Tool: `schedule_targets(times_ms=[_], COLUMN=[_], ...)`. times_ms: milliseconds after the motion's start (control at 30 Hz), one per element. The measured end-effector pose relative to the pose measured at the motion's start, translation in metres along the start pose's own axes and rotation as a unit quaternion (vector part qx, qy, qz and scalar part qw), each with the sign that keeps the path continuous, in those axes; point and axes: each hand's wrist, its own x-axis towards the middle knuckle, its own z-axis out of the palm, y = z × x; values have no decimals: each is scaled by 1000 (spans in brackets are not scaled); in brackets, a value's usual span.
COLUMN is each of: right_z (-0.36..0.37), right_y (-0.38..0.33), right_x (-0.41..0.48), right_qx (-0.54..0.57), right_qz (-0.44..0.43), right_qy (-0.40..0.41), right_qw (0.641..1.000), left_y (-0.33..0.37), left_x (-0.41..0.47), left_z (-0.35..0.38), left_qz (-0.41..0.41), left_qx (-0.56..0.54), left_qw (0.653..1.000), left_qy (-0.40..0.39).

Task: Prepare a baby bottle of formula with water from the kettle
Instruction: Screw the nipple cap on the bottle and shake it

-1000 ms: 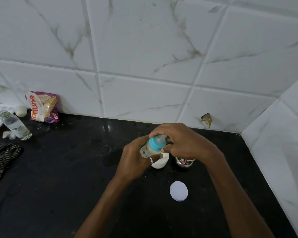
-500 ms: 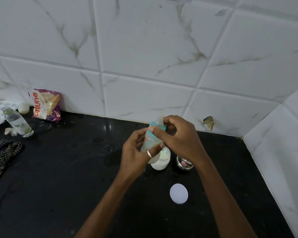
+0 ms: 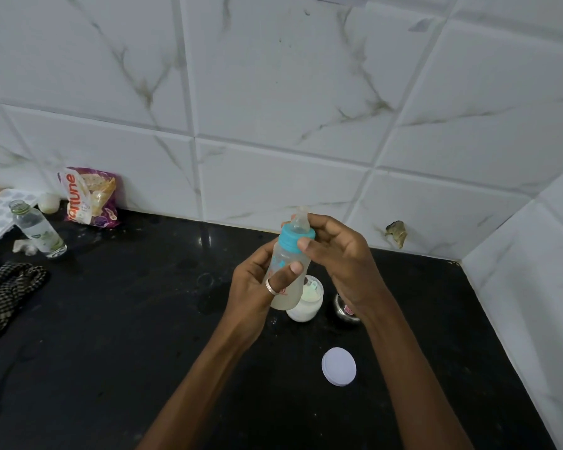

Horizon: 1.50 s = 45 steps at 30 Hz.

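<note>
Left hand (image 3: 257, 287) wraps the bottle (image 3: 288, 274) around its lower body, thumb pressed across the front and a ring showing at the thumb's base, so the bottle stands nearly upright, tipped slightly to the right, in the middle of the frame above the counter (image 3: 111, 336). Right hand (image 3: 338, 258) closes on the top: thumb against the blue collar (image 3: 297, 238), fingers curled behind the clear teat (image 3: 301, 217). That split looks deliberate, one hand steadying the body while the other can turn the collar; I judge this to be the tightening or checking of the cap. Pale cloudy liquid fills the lower part of the bottle, which suggests water and powder are already in and only sealing and mixing remain.

Just below the bottle, partly hidden by it, an open white tub (image 3: 306, 302) sits on the counter, probably the formula, with its round white lid (image 3: 338, 366) lying flat lower in the frame, well apart. A small shiny metal vessel (image 3: 346, 311) stands just right of the tub, mostly hidden by the right wrist. Holding the bottle above the open tub risks drips into it if the collar is loose.

At upper left, against the tiled wall (image 3: 273, 92), lie a snack packet (image 3: 90, 198), a small clear bottle (image 3: 38, 228) without a cap, and a checked cloth (image 3: 7, 293). No kettle is in view.
</note>
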Motion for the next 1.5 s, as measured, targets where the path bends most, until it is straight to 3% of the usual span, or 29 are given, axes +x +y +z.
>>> schedule_targets(times_ms=[200,367,867,1233,1400,1500], right_z=[16,24,15,26,16,8], right_y=[7,9,8,13,14,10], right_x=[-4,-6,-7,-4,-5,-2], right_qx=[6,47,90,-18,77,68], right_qz=[-27,-46,-37,-38,-58,-68], right_qy=[102,129,85,146,86,40], right_qw=[994,989,992,988,992,995], left_y=[7,9,14,11,12,12], left_x=[-3,-4,-5,-3,-3,-3], left_z=[7,8,9,9,8,7], left_qz=[14,13,-2,24,12,3], left_qx=[-11,-3,-16,8,-3,-5], left_qw=[1000,1000,1000,1000,1000,1000], left_qy=[4,3,-12,11,8,4])
